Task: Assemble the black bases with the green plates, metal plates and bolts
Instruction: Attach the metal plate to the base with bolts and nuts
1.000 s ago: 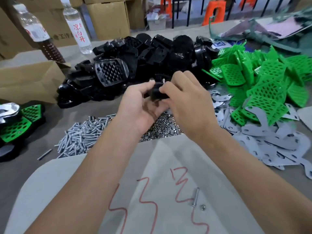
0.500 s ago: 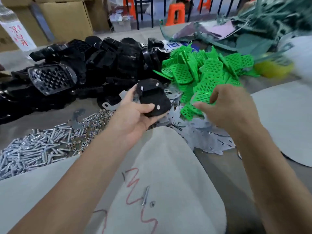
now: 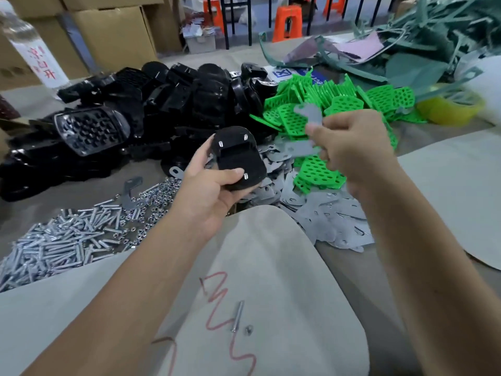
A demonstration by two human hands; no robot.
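My left hand [image 3: 210,191] grips a black base [image 3: 238,158] with three bolt ends sticking out of its flat side. To its right, my right hand [image 3: 355,145] pinches a grey metal plate [image 3: 309,115] lifted above the piles; a second grey plate [image 3: 302,149] shows just below the fingers, and I cannot tell if it is held too. Behind lie a heap of black bases [image 3: 162,104] and a heap of green perforated plates [image 3: 339,101]. Loose metal plates [image 3: 325,215] spread under my right hand. Bolts [image 3: 59,242] and nuts [image 3: 151,194] lie at the left.
A single bolt [image 3: 237,316] and a nut [image 3: 248,330] rest on the grey sheet [image 3: 271,267] with red marks in front of me. A water bottle [image 3: 35,50] and cardboard boxes [image 3: 113,36] stand at the back left. Green scraps [image 3: 423,50] pile up back right.
My right hand left the base, reached to the right pile and came up pinching a metal plate. My left hand turned the base so its bolted flat side faces up. The view swung right.
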